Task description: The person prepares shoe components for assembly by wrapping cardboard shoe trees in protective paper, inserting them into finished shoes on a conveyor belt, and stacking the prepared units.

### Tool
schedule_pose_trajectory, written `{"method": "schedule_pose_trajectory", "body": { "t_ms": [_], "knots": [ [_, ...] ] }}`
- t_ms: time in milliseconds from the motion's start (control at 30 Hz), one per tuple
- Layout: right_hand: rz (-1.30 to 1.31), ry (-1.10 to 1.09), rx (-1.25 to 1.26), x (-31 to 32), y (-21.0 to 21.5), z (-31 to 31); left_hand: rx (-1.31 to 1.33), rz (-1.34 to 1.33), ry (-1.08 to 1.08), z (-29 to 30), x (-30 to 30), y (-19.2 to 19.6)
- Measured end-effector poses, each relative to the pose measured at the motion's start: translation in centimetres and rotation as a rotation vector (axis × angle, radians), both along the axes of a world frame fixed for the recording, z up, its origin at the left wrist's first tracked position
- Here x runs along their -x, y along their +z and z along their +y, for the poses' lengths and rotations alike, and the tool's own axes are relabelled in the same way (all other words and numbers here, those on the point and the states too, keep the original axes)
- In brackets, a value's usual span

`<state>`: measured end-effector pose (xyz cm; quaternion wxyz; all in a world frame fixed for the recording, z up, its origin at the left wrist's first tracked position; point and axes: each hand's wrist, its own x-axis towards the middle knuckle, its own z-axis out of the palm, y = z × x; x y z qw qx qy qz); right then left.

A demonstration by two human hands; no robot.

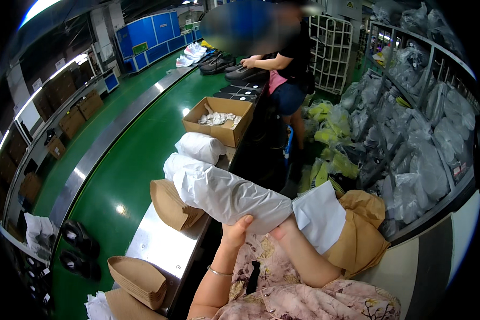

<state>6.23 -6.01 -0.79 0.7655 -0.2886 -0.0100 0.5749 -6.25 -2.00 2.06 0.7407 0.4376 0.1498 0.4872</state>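
A long bundle wrapped in crumpled white paper (pixel 229 192) lies across both my hands in front of my body. My left hand (pixel 237 230) grips its near side, thumb on top. At its right end is my right hand (pixel 286 229), its fingers mostly hidden beneath the paper. What the wrapping contains cannot be seen. Close beyond the bundle's far end lies another white paper roll (pixel 200 147). A stack of curved brown cardboard inserts (pixel 175 205) stands on the metal edge to the left. White paper sheets (pixel 319 216) rest by my right forearm.
Brown paper (pixel 361 229) lies under the white sheets. An open cardboard box (pixel 218 120) with white scraps stands on the green conveyor belt (pixel 136 144). Black shoes (pixel 80 248) sit at left, more cardboard inserts (pixel 138 280) nearer. A co-worker (pixel 290 69) handles shoes; bagged goods (pixel 410 122) fill the right.
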Motion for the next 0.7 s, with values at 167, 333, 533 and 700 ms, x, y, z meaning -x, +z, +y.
{"method": "schedule_pose_trajectory", "body": {
  "t_ms": [167,333,533,700],
  "knots": [
    [0.043,-0.090,-0.135,1.9,3.5,-1.4,0.047,-0.043,0.018,0.2,-0.2,0.1],
    [-0.025,-0.072,-0.056,0.5,3.5,-1.4,0.059,-0.028,-0.013,0.1,0.0,-0.8],
    [-0.771,-0.157,-0.282,0.6,5.2,-3.2,0.287,-0.135,0.007,0.8,0.1,-1.4],
    [-1.090,-0.294,-0.149,1.2,5.0,-3.2,0.198,-0.016,0.163,-0.5,-2.4,1.2]
  ]
}}
